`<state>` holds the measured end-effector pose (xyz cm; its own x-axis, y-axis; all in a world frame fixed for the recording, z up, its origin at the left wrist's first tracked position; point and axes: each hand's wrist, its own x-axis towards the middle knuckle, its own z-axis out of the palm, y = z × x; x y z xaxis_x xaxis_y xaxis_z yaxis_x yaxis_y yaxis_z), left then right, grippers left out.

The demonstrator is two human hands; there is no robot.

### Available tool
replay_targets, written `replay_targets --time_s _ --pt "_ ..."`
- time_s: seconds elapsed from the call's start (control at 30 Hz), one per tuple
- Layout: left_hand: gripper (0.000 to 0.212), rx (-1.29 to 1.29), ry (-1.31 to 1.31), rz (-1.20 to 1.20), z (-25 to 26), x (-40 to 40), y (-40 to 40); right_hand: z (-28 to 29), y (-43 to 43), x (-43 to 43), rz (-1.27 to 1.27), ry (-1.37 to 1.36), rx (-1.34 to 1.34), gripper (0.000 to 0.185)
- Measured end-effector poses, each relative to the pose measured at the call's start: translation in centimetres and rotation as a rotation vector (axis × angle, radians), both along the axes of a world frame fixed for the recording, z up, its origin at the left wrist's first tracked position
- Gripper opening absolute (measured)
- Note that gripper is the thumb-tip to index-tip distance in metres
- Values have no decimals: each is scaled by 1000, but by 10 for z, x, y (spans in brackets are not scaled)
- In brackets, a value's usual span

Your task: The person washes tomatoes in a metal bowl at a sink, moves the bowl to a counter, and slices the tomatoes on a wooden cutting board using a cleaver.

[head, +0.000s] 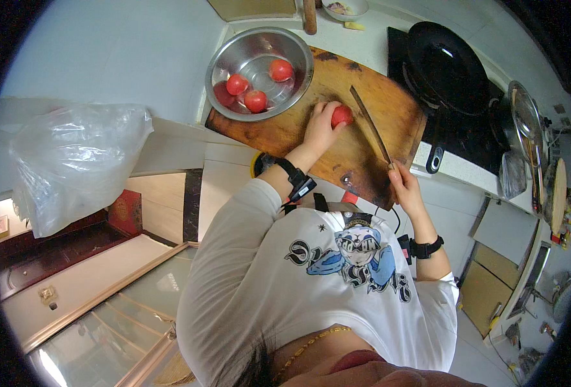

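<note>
My left hand [322, 125] grips a red tomato [342, 116] on the wooden cutting board [280, 133]. In my right hand [403, 186], at the board's near right side, is the handle of a kitchen knife [371, 126]. Its long dark blade slants up and away across the board, to the right of the tomato and apart from it. A stainless steel basin [211, 89] overlaps the board's far left part. Several tomatoes lie inside, one of them a whole tomato [281, 70] at the basin's right side.
A black wok [447, 67] sits on the dark stovetop [474, 140] right of the board. Behind the board are a white bowl [346, 10] with food in it and a wooden rod [309, 17]. A clear plastic bag [77, 159] hangs at left. A glass lid [525, 116] stands far right.
</note>
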<state>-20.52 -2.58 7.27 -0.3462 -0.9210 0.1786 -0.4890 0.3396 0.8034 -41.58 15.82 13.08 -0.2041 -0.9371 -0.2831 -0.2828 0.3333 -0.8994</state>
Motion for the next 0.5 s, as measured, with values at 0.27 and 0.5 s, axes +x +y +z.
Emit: replay_targets --time_s 0.27,0.5 --pt "54 -122 -20 -95 11 22 6 0 7 -3 -23 -111 116 38" --pt "47 147 198 -139 -32 50 0 -2 5 -9 -156 -334 216 46"
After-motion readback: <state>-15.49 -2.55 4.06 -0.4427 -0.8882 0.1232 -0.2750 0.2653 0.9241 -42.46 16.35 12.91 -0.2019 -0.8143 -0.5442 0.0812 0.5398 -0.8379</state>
